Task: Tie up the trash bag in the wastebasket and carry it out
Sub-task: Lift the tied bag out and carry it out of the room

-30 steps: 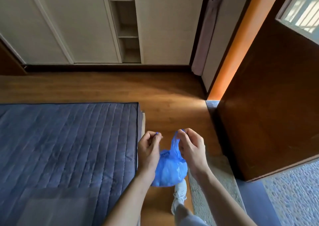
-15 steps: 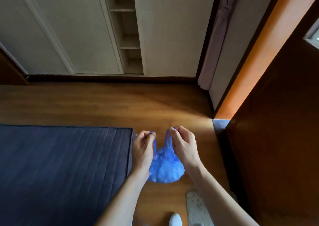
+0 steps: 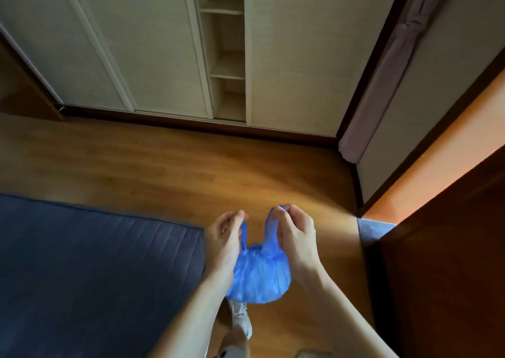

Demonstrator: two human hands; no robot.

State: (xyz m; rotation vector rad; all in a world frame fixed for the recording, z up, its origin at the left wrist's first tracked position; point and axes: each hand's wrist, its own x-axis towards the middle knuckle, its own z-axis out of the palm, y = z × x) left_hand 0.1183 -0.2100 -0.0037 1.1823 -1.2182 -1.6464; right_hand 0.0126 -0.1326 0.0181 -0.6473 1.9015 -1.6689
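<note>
Now the floor view has shifted — both hands, left hand (image 3: 224, 239) and right hand (image 3: 293, 236), pinch the blue bag (image 3: 259, 277) ears; pull evenly — knot tight.

Open wooden plank floor (image 3: 169, 166) stretches ahead of both hands, bare all the way to the dark baseboard under the pale sliding wardrobe doors (image 3: 289, 57); that wardrobe closes off the far side. Between two of its doors a narrow gap shows recessed wooden shelves (image 3: 228, 57). On the left, the dark blue quilted mat (image 3: 95, 262) lies flat on the floor, its edge just beside the left hand (image 3: 225, 237). On the right, a dark brown wooden door (image 3: 451, 262) stands near the right hand (image 3: 293, 234), leaving a narrow strip of floor between. A pale bunched curtain (image 3: 382, 84) hangs in the far right corner. Directly below the hanging blue plastic trash bag (image 3: 259, 275) is a white sneaker (image 3: 241, 319).
</note>
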